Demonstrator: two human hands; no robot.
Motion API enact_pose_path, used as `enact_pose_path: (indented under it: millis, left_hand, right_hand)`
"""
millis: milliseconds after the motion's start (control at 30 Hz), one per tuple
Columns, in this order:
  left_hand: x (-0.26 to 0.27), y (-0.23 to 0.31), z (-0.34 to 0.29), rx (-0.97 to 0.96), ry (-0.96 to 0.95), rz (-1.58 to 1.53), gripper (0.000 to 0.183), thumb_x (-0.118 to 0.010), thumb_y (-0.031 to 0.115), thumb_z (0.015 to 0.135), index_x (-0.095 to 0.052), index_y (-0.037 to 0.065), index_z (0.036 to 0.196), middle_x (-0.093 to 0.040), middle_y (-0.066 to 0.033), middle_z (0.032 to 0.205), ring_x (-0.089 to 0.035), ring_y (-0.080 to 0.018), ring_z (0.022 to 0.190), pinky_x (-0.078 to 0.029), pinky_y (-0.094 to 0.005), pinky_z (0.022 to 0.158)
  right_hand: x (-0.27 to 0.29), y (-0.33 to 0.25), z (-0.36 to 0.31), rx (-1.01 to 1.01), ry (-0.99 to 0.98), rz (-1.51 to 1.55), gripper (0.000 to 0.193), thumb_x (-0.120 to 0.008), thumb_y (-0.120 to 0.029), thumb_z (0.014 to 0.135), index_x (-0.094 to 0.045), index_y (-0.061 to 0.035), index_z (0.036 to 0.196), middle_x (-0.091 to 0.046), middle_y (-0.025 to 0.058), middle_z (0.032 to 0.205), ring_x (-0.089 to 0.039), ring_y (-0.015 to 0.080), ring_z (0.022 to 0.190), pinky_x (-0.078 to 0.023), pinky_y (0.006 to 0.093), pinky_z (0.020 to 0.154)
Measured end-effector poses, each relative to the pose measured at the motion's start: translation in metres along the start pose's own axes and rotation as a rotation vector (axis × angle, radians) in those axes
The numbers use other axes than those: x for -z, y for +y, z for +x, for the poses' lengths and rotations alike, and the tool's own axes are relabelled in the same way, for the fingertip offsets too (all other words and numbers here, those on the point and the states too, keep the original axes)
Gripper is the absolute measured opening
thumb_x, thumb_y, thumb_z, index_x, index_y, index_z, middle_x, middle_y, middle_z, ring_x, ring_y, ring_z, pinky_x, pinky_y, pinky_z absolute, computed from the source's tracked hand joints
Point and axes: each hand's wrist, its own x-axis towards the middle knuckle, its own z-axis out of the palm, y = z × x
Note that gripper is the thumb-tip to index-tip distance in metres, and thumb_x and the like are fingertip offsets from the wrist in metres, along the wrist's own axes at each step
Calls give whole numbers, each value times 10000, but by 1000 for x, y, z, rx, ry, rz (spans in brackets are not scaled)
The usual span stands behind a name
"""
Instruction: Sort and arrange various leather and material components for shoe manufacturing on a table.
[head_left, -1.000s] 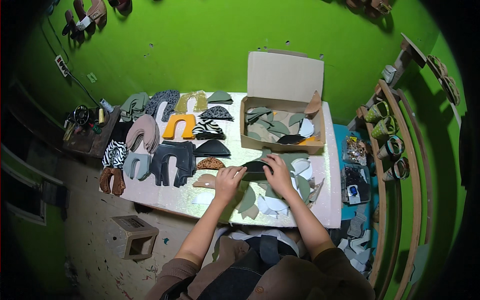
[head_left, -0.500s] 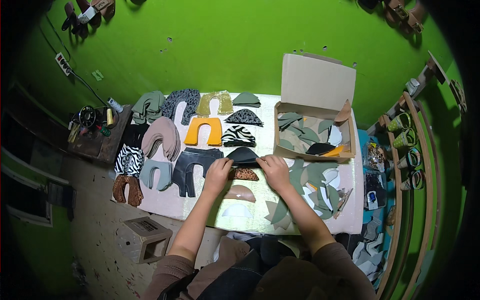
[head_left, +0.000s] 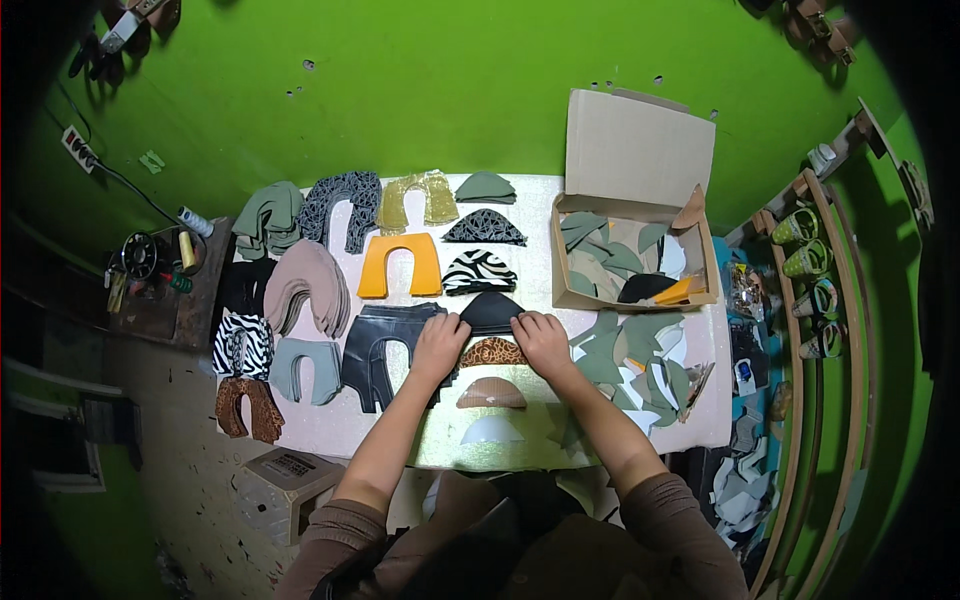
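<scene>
Between my hands is a stack of black half-moon pieces (head_left: 491, 313), lying in the column of cut pieces on the table. The fingers of my left hand (head_left: 437, 343) are closed at its left corner. Its right corner is under the closed fingers of my right hand (head_left: 543, 342). Just beyond lie zebra-striped half-moon pieces (head_left: 480, 272); on the near side are leopard-print ones (head_left: 494, 351), then a brown one (head_left: 492, 392) and a white one (head_left: 492, 430). Left of my left hand are black U-shaped pieces (head_left: 368, 345), partly covered by that hand.
An open cardboard box (head_left: 585, 299) with green, white and orange offcuts stands at the back right. More offcuts (head_left: 650, 365) are heaped before it. U-shaped stacks, orange (head_left: 399, 255) and pink (head_left: 300, 280) among them, fill the left. A wooden rack (head_left: 790, 330) holds sandals at right.
The black stack shows its upper face more fully now and looks flatter. Both hands keep to its corners. The whole view has shifted slightly with my head.
</scene>
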Motion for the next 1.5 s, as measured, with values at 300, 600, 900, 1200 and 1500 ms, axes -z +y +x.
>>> enact_pose_path:
  millis: [300,600,900,1200,1500]
  left_hand:
    - [4,4,-2,49,-72,-81,144,-561,97,754,-553,48,888,-535,-119,933,-518,-273,909,-416,-369,793]
    - [-10,-7,8,43,-193,31,240,-550,112,780,-546,68,1016,-576,-145,1044,-558,-275,929,-404,-365,806]
    - [-8,-9,15,38,-287,42,430,-570,117,767,-515,96,1192,-593,-123,1032,-576,-243,901,-395,-353,793]
    - [-5,-7,36,102,-390,-56,755,-726,232,706,-360,96,1352,-601,-137,969,-575,-286,916,-410,-367,807]
    - [0,-13,41,136,-402,-271,839,-747,149,662,-312,93,1378,-582,-167,1071,-567,-330,978,-459,-403,828]
  right_hand:
    - [11,0,-1,-82,-113,129,262,-622,-147,732,-603,-18,958,-580,134,1050,-552,270,971,-460,371,777]
    - [1,12,9,-263,-413,325,330,-629,-174,767,-494,-88,1055,-500,159,1191,-547,315,994,-487,400,794]
    - [3,15,9,-292,-414,365,341,-642,-152,749,-500,-88,1052,-529,132,1137,-542,300,1000,-470,399,822]
    - [-2,16,18,-350,-353,547,434,-714,-129,681,-475,-60,1037,-541,131,1012,-535,317,972,-442,401,826]
    - [3,16,19,-369,-396,579,419,-712,-115,684,-471,-61,1022,-544,124,1012,-531,317,970,-440,387,820]
